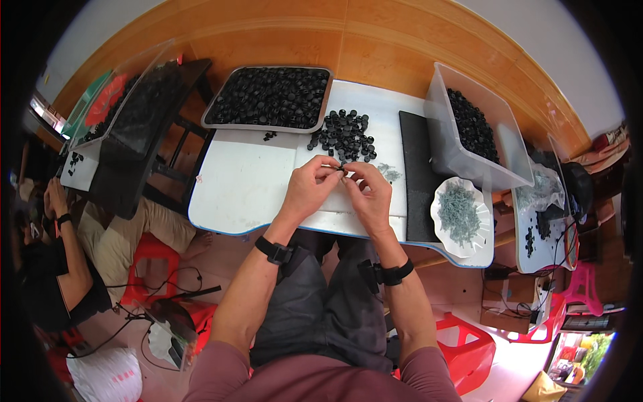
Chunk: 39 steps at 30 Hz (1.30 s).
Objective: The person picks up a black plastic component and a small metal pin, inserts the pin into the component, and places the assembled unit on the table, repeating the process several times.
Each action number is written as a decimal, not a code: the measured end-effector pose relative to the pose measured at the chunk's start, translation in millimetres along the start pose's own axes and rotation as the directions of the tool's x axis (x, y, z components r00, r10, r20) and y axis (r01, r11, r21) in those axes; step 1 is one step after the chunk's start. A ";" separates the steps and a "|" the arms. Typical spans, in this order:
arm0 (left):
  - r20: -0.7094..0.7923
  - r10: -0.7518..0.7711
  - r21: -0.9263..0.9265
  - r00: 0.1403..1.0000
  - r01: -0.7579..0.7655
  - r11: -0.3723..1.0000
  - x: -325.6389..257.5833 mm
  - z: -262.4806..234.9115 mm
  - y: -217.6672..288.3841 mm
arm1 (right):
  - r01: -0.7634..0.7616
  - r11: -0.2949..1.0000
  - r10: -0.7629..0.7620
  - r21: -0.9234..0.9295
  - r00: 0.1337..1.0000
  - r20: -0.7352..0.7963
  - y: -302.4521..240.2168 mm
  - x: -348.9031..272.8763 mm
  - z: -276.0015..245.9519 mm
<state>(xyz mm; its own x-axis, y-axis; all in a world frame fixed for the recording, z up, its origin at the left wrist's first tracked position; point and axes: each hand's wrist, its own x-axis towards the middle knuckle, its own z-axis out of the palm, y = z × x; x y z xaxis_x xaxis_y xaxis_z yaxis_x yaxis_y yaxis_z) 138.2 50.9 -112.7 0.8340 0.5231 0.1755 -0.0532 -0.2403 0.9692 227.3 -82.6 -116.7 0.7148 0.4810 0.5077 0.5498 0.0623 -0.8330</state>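
Over the white table [244, 181], both hands meet at the fingertips around a small black plastic part [342, 167]. My left hand [309, 190] pinches it from one side. From the other side my right hand [372, 199] grips it with thumb and fingers. Fingertips cover most of the part, so its exact shape is hidden. Just beyond the hands lies a loose pile of small black cap-like pieces [345, 132]. A thin scatter of grey-green bits [389, 172] lies close to my right hand.
A metal tray [269, 127] heaped with black pieces stands at the back left. To the right are a black mat [416, 184], a translucent bin [462, 164] of black pieces and a scalloped white plate [439, 234] holding small grey-green pieces. Another person [74, 261] sits at the left.
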 end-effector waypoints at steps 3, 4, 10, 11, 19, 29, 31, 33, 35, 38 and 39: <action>0.037 -0.017 -0.085 0.999 0.020 0.996 1.9 -2.8 -6.6 | 0.030 0.999 -0.030 0.013 1.000 0.002 2.0 -0.3 0.8; 0.039 -0.001 -0.124 0.999 0.006 0.992 2.6 -2.5 -6.6 | 0.028 1.000 -0.028 0.012 1.000 -0.001 2.0 -0.7 0.4; 0.021 -0.001 -0.140 1.000 0.003 0.990 3.6 -0.8 -9.9 | -0.051 0.999 0.050 -0.020 0.998 -0.038 3.1 -3.2 -0.1; 0.020 0.000 -0.139 1.000 0.003 0.990 3.6 -0.6 -11.8 | -0.062 0.998 0.062 -0.004 0.997 -0.042 4.4 -3.1 0.2; 0.000 0.033 -0.034 0.999 -0.033 0.999 3.8 0.3 -16.8 | -0.078 0.996 0.079 0.042 0.997 -0.019 8.8 -3.5 0.0; -0.179 0.224 0.492 0.958 -0.110 0.863 37.4 -0.7 -11.7 | -0.152 0.976 0.180 0.154 0.965 -0.189 16.6 -0.8 1.4; -0.099 0.236 0.557 0.967 -0.143 0.818 42.8 -3.7 -14.5 | -0.148 0.961 0.201 0.233 0.953 -0.225 15.8 -0.7 2.6; -0.086 0.219 0.566 0.972 -0.133 0.813 44.3 -3.0 -14.3 | -0.137 0.961 0.192 0.240 0.955 -0.225 18.5 0.4 1.4; -0.075 0.197 0.578 0.977 -0.119 0.808 42.2 -2.9 -12.7 | -0.129 0.960 0.186 0.250 0.957 -0.221 18.3 0.4 1.2; -0.076 0.268 0.583 0.960 -0.175 0.793 31.3 -0.3 -3.3 | -0.138 0.964 0.189 0.229 0.957 -0.220 18.7 0.1 0.9; -0.073 0.183 0.560 0.980 -0.112 0.821 25.4 2.2 4.4 | -0.140 0.965 0.189 0.221 0.958 -0.216 21.1 -0.4 -0.8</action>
<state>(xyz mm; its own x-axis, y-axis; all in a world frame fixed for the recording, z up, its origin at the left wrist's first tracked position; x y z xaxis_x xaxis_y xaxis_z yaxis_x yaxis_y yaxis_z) 160.4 61.4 -104.4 0.7681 0.5283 0.3618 0.1705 -0.7134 0.6797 239.0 -82.2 -134.4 0.8819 0.2832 0.3769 0.3350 0.1859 -0.9237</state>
